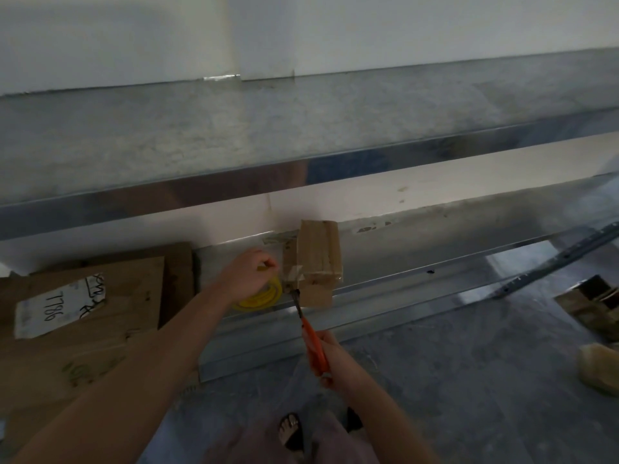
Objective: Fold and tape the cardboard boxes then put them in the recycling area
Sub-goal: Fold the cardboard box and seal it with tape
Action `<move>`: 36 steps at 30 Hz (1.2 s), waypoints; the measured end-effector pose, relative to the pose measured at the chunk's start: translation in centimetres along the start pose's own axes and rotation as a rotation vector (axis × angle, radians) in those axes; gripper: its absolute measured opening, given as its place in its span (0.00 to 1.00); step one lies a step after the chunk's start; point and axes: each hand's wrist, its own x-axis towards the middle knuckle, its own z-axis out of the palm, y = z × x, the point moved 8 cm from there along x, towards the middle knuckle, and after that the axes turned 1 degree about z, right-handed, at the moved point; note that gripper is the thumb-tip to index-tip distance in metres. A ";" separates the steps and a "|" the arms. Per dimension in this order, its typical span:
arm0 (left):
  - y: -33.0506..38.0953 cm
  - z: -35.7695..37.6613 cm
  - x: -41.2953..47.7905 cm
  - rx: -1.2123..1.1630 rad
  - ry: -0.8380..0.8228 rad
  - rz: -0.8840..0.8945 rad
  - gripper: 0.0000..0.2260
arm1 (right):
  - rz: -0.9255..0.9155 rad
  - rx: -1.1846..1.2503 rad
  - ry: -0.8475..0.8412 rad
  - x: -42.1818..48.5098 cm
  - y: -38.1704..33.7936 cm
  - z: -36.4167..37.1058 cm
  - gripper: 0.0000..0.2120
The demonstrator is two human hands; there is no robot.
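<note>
A small folded cardboard box (pixel 316 262) stands on a metal ledge (pixel 418 262) against the wall, wrapped in clear tape. My left hand (pixel 249 272) grips a yellow tape roll (pixel 259 296) just left of the box, with tape stretched to the box's left edge. My right hand (pixel 330 358) holds orange-handled scissors (pixel 313 343), whose dark blades point up and touch the tape at the box's lower left corner.
Flattened cardboard boxes (pixel 83 316) with a white label lean against the ledge at left. More cardboard (pixel 593 303) and a pale bag (pixel 599 366) lie on the grey floor at right. A slotted metal rail (pixel 556 259) slants at right. My sandalled foot (pixel 291 430) is below.
</note>
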 end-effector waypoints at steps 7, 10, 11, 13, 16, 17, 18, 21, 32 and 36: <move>0.2 0.6 0.0 0.004 -0.013 0.001 0.03 | -0.027 0.066 -0.021 0.9 -0.8 0.2 0.10; 0.2 0.8 0.1 0.000 -0.017 0.005 0.04 | -0.025 0.065 -0.018 1.5 -1.2 0.0 0.07; 0.2 0.9 0.1 -0.003 -0.017 0.004 0.05 | -0.028 0.067 -0.018 1.6 -1.3 0.0 0.07; 0.3 0.9 0.0 -0.009 -0.013 0.001 0.05 | -0.035 0.054 -0.007 1.8 -1.4 -0.3 0.06; 0.4 0.8 0.0 -0.024 -0.008 0.007 0.05 | -0.044 0.023 0.023 2.0 -1.2 -0.7 0.04; 0.5 0.8 0.0 -0.025 -0.008 0.008 0.05 | -0.044 0.018 0.031 2.0 -1.1 -0.8 0.04; 0.6 0.8 -0.1 -0.024 -0.008 0.006 0.04 | -0.043 0.023 0.034 2.0 -1.1 -0.9 0.05; 0.9 1.0 -0.2 -0.019 -0.015 0.004 0.03 | -0.049 0.038 0.044 1.9 -1.1 -1.0 0.07; 1.7 1.1 -0.4 0.014 -0.038 0.074 0.05 | -0.104 -0.019 0.108 2.3 -1.4 -1.9 0.11; 1.5 0.9 -0.2 0.033 -0.021 0.081 0.04 | -0.115 -0.139 0.202 2.5 -1.8 -2.6 0.12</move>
